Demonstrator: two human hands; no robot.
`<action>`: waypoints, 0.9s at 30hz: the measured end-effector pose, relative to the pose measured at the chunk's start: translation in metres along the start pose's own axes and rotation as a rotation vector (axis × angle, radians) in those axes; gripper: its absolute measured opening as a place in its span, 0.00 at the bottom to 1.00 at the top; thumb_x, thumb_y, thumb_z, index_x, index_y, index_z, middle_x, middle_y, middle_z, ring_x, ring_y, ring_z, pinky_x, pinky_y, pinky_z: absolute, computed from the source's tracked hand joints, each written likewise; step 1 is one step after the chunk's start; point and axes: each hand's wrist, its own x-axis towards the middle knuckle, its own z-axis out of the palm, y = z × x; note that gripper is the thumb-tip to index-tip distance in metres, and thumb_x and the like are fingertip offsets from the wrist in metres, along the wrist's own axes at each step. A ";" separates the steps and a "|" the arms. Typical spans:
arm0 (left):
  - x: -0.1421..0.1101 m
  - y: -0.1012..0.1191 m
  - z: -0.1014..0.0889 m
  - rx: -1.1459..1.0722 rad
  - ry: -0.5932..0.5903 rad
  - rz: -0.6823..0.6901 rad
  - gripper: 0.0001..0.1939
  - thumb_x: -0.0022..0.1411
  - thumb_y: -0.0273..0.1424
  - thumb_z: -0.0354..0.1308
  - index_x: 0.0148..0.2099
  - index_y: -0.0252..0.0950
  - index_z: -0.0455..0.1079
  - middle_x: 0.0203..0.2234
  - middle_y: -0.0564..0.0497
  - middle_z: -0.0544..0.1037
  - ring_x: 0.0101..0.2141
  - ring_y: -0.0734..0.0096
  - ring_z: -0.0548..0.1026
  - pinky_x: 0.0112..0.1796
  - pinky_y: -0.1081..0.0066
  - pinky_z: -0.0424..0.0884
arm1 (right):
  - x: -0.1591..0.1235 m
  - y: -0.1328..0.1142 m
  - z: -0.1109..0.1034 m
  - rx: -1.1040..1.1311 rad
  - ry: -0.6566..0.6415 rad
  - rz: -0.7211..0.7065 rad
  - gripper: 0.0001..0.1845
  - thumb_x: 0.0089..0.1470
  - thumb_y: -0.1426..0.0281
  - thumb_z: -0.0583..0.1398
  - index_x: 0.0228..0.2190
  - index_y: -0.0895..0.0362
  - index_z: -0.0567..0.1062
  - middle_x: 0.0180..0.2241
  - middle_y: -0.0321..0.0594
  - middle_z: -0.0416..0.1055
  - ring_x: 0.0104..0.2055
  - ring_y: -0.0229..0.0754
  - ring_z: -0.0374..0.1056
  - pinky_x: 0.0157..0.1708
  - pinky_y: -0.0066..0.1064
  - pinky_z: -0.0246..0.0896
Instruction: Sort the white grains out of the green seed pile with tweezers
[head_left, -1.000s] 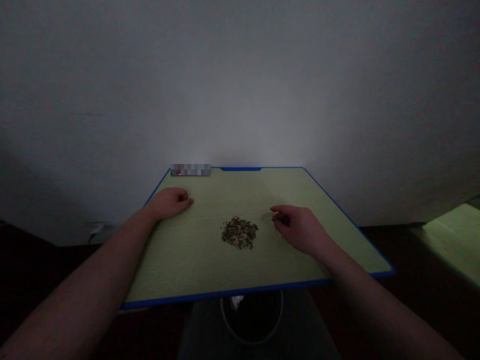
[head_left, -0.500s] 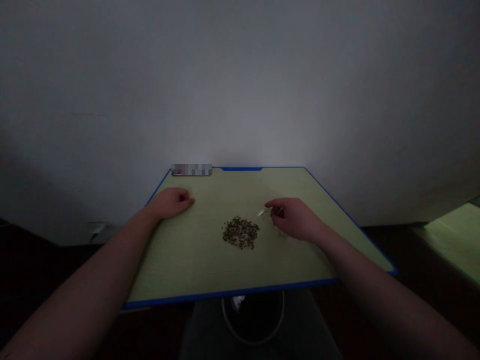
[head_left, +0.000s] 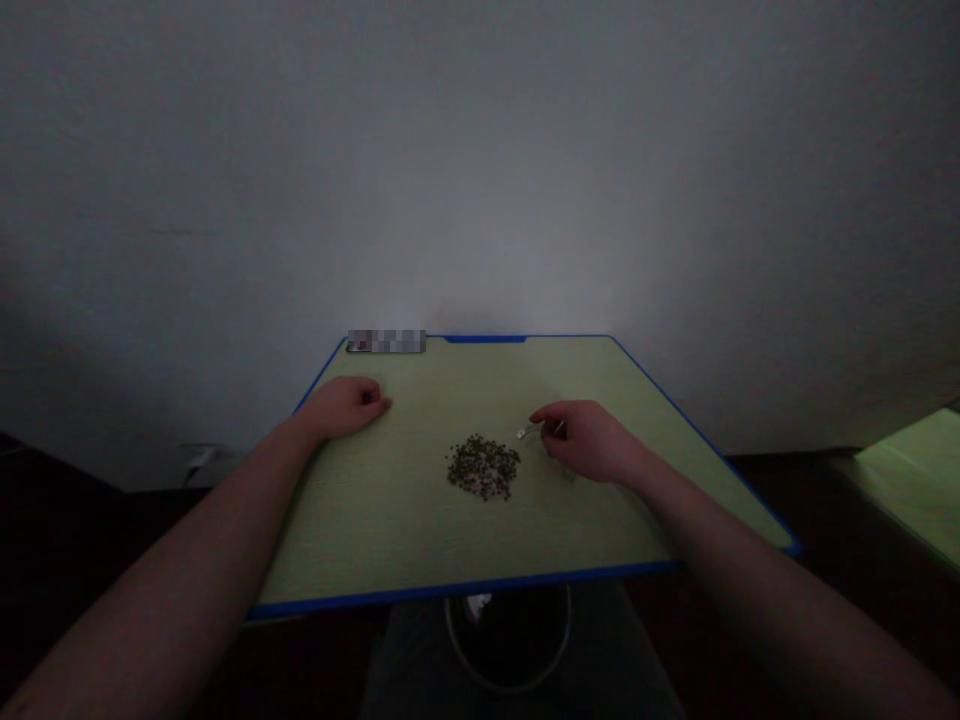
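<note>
My left hand (head_left: 346, 406) rests on the left side of the pale green tabletop (head_left: 360, 520). Its fingers are loosely curled, and I see nothing in them. Right of centre, my right hand (head_left: 581, 436) pinches a thin pale strand; a small white tag (head_left: 523, 434) shows at its far end, just beyond the fingertips. Part of the strand is hidden by the fingers. Close to the tag, on its left, lies a loose heap of small dark brown-green bits (head_left: 484, 468), too small to name. A faint translucent shape (head_left: 569, 477) shows beneath my right hand.
A blurred-out flat object (head_left: 386, 342) lies at the table's far left corner. Blue edging (head_left: 465, 592) runs round the table. Below the front edge, between my legs, stands a round bin (head_left: 510, 688) with something white inside. A wall rises behind; another pale green surface (head_left: 915, 490) is at right.
My right hand has sunk very slightly, and the white tag has turned a little. The left hand stays in place. The whole view has shifted slightly.
</note>
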 end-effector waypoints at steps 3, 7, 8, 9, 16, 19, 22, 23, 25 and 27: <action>0.000 0.000 0.000 -0.008 0.001 0.003 0.20 0.57 0.49 0.47 0.25 0.38 0.64 0.20 0.51 0.70 0.25 0.69 0.67 0.28 0.68 0.56 | 0.000 0.000 0.000 -0.003 -0.004 0.003 0.21 0.46 0.80 0.58 0.42 0.57 0.80 0.30 0.38 0.80 0.29 0.39 0.74 0.30 0.27 0.64; -0.001 0.001 -0.001 -0.010 -0.006 0.004 0.20 0.58 0.48 0.47 0.26 0.38 0.65 0.20 0.51 0.70 0.25 0.69 0.67 0.28 0.68 0.57 | 0.001 -0.001 -0.001 -0.007 -0.007 0.007 0.21 0.46 0.79 0.58 0.42 0.56 0.80 0.30 0.38 0.80 0.29 0.40 0.74 0.30 0.28 0.64; -0.001 0.001 -0.001 -0.007 -0.004 0.009 0.20 0.57 0.48 0.47 0.26 0.38 0.65 0.21 0.51 0.70 0.25 0.68 0.67 0.28 0.68 0.57 | 0.001 0.000 -0.001 -0.007 -0.008 0.007 0.21 0.46 0.79 0.58 0.42 0.56 0.80 0.30 0.38 0.80 0.29 0.40 0.74 0.30 0.28 0.64; -0.001 0.002 -0.001 -0.005 -0.001 0.013 0.20 0.57 0.48 0.47 0.25 0.38 0.65 0.21 0.51 0.70 0.25 0.68 0.67 0.28 0.68 0.57 | 0.001 0.000 -0.001 -0.007 -0.010 0.007 0.21 0.45 0.79 0.58 0.42 0.56 0.80 0.30 0.38 0.80 0.30 0.40 0.74 0.30 0.28 0.64; -0.003 0.000 -0.001 -0.022 0.007 0.024 0.20 0.58 0.48 0.47 0.25 0.38 0.63 0.20 0.51 0.70 0.25 0.69 0.67 0.28 0.68 0.58 | 0.000 0.002 0.000 0.007 -0.025 0.015 0.21 0.46 0.79 0.58 0.43 0.57 0.80 0.31 0.38 0.80 0.29 0.39 0.73 0.30 0.27 0.64; -0.003 0.000 -0.001 -0.023 0.006 0.029 0.20 0.58 0.48 0.47 0.25 0.38 0.63 0.20 0.52 0.70 0.25 0.69 0.67 0.28 0.68 0.57 | 0.000 0.003 -0.001 0.011 -0.039 0.026 0.22 0.46 0.79 0.58 0.44 0.58 0.79 0.30 0.39 0.79 0.27 0.38 0.73 0.29 0.27 0.64; -0.004 0.001 -0.002 -0.018 0.009 0.020 0.20 0.58 0.48 0.47 0.25 0.38 0.63 0.19 0.52 0.69 0.24 0.69 0.66 0.27 0.68 0.57 | 0.001 0.002 -0.002 0.011 -0.050 0.032 0.22 0.46 0.79 0.58 0.44 0.59 0.79 0.30 0.39 0.79 0.27 0.39 0.73 0.29 0.27 0.64; -0.004 0.001 -0.002 -0.017 0.012 0.019 0.19 0.58 0.47 0.47 0.24 0.38 0.63 0.19 0.52 0.69 0.24 0.69 0.66 0.27 0.68 0.57 | 0.001 0.001 -0.002 0.010 -0.053 0.032 0.22 0.46 0.79 0.58 0.44 0.59 0.79 0.31 0.40 0.79 0.28 0.39 0.73 0.30 0.27 0.64; -0.004 0.002 -0.003 -0.018 0.014 0.017 0.19 0.57 0.47 0.48 0.24 0.38 0.62 0.19 0.52 0.69 0.24 0.69 0.66 0.27 0.68 0.57 | 0.000 0.001 -0.002 0.007 -0.059 0.030 0.22 0.46 0.78 0.59 0.44 0.59 0.79 0.32 0.40 0.79 0.30 0.40 0.73 0.32 0.27 0.64; -0.004 0.003 -0.004 -0.024 0.009 0.016 0.19 0.57 0.47 0.48 0.25 0.38 0.63 0.19 0.52 0.69 0.24 0.69 0.66 0.27 0.69 0.57 | 0.000 0.001 -0.002 0.000 -0.067 0.028 0.22 0.45 0.78 0.59 0.44 0.58 0.80 0.33 0.40 0.80 0.32 0.40 0.74 0.33 0.27 0.64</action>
